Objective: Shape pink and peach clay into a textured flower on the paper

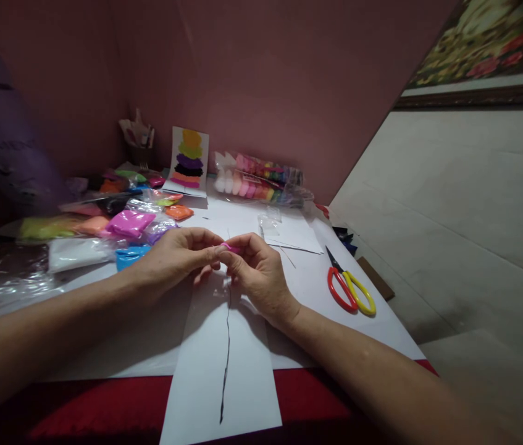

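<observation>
Between the fingertips of both hands is a small strand of pink modelling clay (230,247). My left hand (187,250) pinches its left end, and my right hand (259,269) pinches it from the right; the fingers cover most of it. Both hands are held above a white sheet of paper (200,371) with a dark, uneven line (228,340) running down its middle. The upper part of that sheet is hidden behind the hands.
Bagged coloured clay, including a pink packet (130,224), lies on the left. Behind stand a card with coloured bands (189,157) and a bag of many-coloured clay (256,179). Scissors with red and yellow handles (351,290) rest at right. A cup of tools (139,148) stands far back.
</observation>
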Demonstrator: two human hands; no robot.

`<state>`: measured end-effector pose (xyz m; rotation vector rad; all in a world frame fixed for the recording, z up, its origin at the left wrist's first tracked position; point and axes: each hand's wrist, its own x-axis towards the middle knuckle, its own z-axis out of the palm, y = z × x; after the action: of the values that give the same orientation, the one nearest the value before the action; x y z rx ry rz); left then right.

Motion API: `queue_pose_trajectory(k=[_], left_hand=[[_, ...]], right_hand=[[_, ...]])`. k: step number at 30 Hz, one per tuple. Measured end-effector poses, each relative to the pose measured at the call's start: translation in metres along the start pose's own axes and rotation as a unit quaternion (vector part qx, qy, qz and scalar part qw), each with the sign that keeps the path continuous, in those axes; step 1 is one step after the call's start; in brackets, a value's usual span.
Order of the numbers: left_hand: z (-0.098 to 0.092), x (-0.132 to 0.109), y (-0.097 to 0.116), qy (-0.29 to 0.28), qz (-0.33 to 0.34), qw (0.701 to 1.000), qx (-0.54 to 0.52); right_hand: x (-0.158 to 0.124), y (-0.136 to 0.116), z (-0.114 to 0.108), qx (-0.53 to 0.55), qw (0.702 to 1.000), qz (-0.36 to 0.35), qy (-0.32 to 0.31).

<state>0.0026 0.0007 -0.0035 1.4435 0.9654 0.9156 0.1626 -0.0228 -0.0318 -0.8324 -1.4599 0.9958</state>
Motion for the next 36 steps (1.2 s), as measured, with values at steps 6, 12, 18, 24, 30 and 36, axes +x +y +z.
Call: queue_pose_trajectory(k=[6,12,18,24,30,36], left_hand=[[-0.0003,-0.0013,0.0028,-0.011,0.01,1.0,0.005],[-0.0017,-0.0023,0.0025,-0.032,0.003,0.999,-0.03],[-0.0018,-0.0018,0.0038,-0.031,0.008,0.999,-0.012],[-0.0002,-0.0023,0.0075,-0.018,0.006,1.0,-0.004],[0.0002,-0.0017,0.0064,-0.002,0.011,1.0,-0.01],[0.001,-0.0015,0.0069,0.031,0.026,0.999,-0.009]], right_hand=[[-0.0006,-0.0024,0.0003,-0.03,0.999,0.012,0.004],[0.0007,-0.0027,0.001,0.0,1.0,0.006,0.003],[0.0007,-0.0032,0.0007,-0.01,1.0,0.003,0.003],[-0.0002,-0.0047,0.0016,-0.008,1.0,0.003,0.007],[-0.0006,-0.0055,0.0017,-0.006,1.0,0.006,0.014],[-0.0002,-0.0064,0.0029,0.005,0.999,0.019,0.034]])
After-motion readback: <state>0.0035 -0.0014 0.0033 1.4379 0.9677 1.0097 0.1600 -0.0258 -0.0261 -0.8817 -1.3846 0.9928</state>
